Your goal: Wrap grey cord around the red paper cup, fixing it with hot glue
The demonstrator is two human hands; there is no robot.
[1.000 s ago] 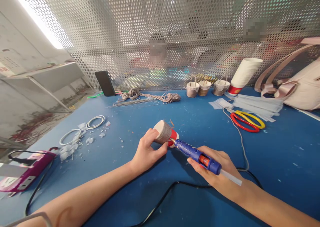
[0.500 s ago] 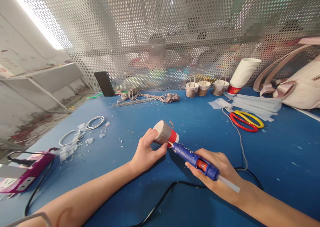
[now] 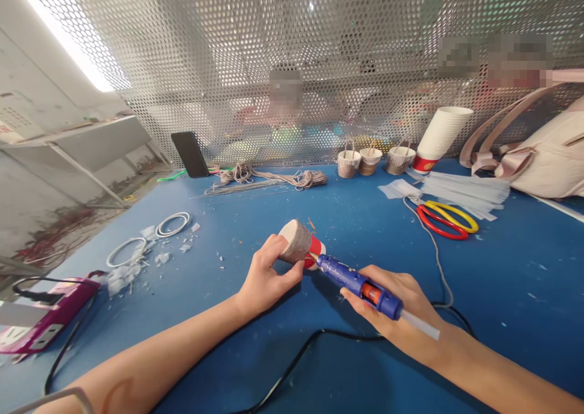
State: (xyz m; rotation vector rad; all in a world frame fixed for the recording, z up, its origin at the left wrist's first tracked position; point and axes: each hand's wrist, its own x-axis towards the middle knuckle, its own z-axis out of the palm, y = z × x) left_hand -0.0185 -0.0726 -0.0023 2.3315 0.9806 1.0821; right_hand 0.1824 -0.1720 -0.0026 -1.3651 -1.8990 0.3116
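Observation:
My left hand [image 3: 269, 274] is closed round a small paper cup [image 3: 297, 244] that lies tilted on its side, its base toward the left. Grey-brown cord is wound round the base half of the cup, while the part near the rim shows red and white. In my right hand [image 3: 396, 304] is a blue glue gun [image 3: 351, 280] with a clear glue stick [image 3: 422, 324] poking out of its back end. Its nozzle meets the cup's red surface beside the edge of the cord. My right fingers are partly hidden behind the gun.
Three cord-wrapped cups with handles [image 3: 368, 160] stand at the back, beside stacked paper cups [image 3: 442, 137]. Glue sticks [image 3: 465, 189] and red-and-yellow scissors handles [image 3: 447, 219] lie right. Cord bundles [image 3: 274, 175], a phone [image 3: 189, 154], white rings [image 3: 172, 224] and a purple power strip [image 3: 50, 317] are leftward.
The glue gun's nozzle has shifted slightly up and to the right along the cup's red part. My left hand and the cup have barely moved.

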